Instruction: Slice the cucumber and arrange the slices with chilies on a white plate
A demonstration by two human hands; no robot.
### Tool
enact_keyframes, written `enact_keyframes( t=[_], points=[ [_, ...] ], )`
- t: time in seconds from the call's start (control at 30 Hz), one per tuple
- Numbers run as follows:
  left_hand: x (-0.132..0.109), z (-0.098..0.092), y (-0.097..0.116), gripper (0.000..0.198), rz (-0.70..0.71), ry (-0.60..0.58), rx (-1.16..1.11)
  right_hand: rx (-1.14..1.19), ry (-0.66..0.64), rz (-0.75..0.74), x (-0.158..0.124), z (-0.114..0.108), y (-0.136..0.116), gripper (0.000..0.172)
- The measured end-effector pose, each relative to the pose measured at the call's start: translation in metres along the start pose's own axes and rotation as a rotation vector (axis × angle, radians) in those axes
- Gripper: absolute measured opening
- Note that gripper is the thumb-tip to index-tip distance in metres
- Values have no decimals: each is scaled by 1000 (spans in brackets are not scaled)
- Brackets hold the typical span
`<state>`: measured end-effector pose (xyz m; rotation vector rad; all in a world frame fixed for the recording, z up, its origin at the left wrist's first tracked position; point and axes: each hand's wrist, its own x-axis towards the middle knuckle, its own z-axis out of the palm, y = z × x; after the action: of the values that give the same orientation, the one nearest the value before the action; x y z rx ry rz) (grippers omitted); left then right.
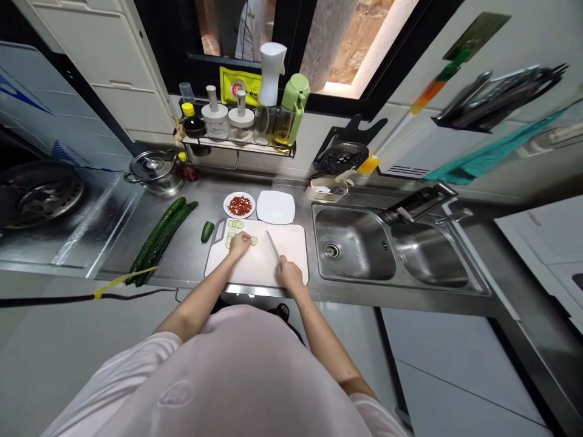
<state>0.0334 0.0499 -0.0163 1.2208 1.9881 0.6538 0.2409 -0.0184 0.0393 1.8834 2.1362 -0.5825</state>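
Observation:
On the white cutting board, my left hand has its fingers curled together, the tips at the edge of a pale cucumber slice. Further thin cucumber slices lie at the board's upper left, some partly hidden behind that hand. My right hand grips a knife by the handle, its blade angled up and left over the board, apart from the slices. Left of the board rests a short cut end of cucumber. Two long whole cucumbers lie side by side farther left.
Behind the board stand a plate of chopped red chilies and a white plate. A double sink is at the right. A lidded pot stands back left. Seasoning jars and bottles fill a wall shelf.

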Motion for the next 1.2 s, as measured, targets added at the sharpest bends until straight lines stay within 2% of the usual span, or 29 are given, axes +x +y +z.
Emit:
enact_keyframes(
  t=[0.17,0.3,0.43,0.6,1.2],
  points=[
    [-4,1,1,12,88,10,101,3,-5,5,-2,-4,-1,27],
    [-8,0,3,18,141,56,194,25,17,23,-9,-10,-3,30],
    [-7,0,4,22,115,99,220,37,-2,9,-21,-14,-7,32],
    [-3,2,2,19,104,101,236,-7,-17,-84,-30,-11,-14,30],
    [1,0,2,17,78,70,229,-35,-58,-109,-24,-6,-27,24]
  ],
)
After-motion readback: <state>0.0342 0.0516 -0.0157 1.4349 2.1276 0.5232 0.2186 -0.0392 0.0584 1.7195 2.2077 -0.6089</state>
